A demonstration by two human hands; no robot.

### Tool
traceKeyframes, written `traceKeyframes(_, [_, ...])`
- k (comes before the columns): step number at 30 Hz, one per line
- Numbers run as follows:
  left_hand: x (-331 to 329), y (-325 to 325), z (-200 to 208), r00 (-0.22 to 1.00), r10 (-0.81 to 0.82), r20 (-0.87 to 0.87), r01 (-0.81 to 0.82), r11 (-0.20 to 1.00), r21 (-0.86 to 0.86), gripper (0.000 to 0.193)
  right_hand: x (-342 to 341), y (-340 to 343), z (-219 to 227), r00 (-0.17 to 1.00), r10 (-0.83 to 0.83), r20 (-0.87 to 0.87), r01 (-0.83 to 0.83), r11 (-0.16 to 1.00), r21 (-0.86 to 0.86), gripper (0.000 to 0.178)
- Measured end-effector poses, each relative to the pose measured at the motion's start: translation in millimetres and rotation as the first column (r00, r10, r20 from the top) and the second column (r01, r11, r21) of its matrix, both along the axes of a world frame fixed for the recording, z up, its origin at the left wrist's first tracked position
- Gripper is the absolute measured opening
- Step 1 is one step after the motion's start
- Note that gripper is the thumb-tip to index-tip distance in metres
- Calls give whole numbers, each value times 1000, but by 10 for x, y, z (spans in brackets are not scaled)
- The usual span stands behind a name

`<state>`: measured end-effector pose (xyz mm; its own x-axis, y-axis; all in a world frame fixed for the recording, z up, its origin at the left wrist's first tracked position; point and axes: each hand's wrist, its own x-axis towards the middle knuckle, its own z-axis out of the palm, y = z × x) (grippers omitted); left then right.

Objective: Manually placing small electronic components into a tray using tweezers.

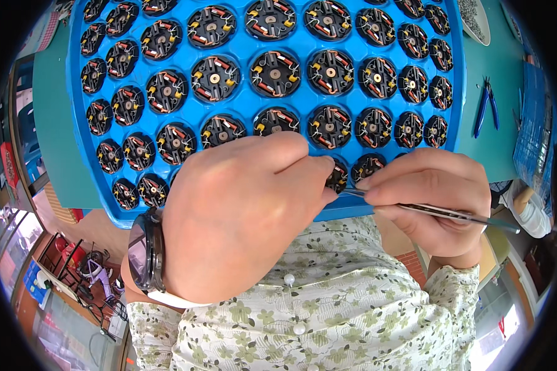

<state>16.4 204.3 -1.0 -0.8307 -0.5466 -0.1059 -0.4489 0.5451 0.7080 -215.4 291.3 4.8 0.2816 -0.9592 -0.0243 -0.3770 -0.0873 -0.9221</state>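
A blue moulded tray holds rows of round black parts fitted with red-and-copper coils, yellow pieces and thin wires. Over its near edge, my left hand, with a dark watch on the wrist, is closed with thumb and index finger together beside a round part in the nearest row. What these fingertips pinch, if anything, is hidden. My right hand grips slim metal tweezers between thumb and fingers. The tweezers' tips point left and reach the left fingertips at that part's near side.
Blue-handled cutting pliers lie on the green table to the right of the tray. A pale bowl of small metal pieces stands at the far right. Blue wrapped material is beyond the table's right edge.
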Motion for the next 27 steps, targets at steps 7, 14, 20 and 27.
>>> traceKeyframes(7, [14,16,41,1000,21,-5,-21,1000,-10,31,26,83,-56,998,27,58,-28,999,24,19])
traceKeyframes(14, [-16,24,61,999,7,31,-7,1000,-19,32,64,159,-87,994,59,-93,-74,984,-164,18])
traceKeyframes(20, [-51,73,3,1000,31,-8,-31,999,-28,31,131,325,-141,941,74,-329,-219,876,-429,25])
traceKeyframes(27, [34,53,-31,996,44,-79,-44,999,-1,33,37,154,-94,999,7,-49,-15,987,-160,22])
